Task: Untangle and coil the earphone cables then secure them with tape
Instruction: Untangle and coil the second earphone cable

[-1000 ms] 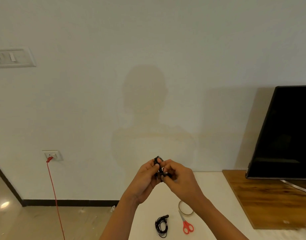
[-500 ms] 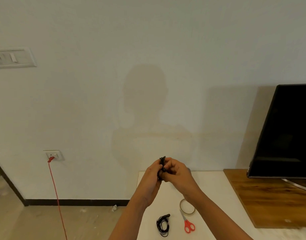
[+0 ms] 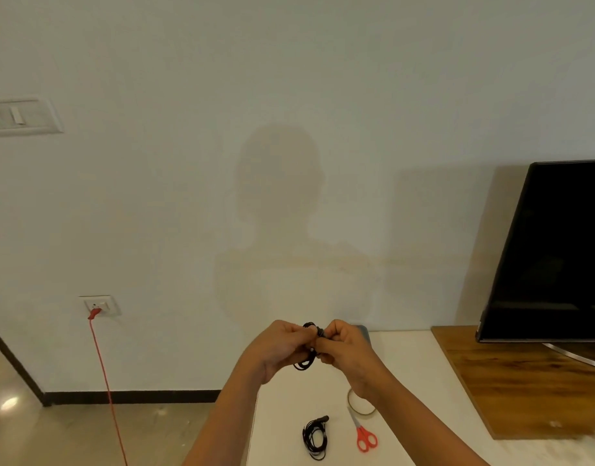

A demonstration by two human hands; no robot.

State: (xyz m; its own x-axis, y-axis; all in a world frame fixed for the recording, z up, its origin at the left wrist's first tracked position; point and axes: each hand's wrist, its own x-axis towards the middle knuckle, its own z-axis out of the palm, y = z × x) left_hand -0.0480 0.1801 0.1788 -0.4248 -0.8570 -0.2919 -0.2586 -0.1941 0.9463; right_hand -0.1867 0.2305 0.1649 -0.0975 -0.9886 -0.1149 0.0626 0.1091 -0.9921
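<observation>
Left hand and right hand were together above the white table, both pinching one black earphone cable bundle.

The fingers of each hand were curled round the bundle, and a loop of it hung between the hands. A second coiled earphone cable lay on the table, just left of the red-handled scissors. The tape roll lay at the scissor blades, partly hidden by the right wrist.
</observation>
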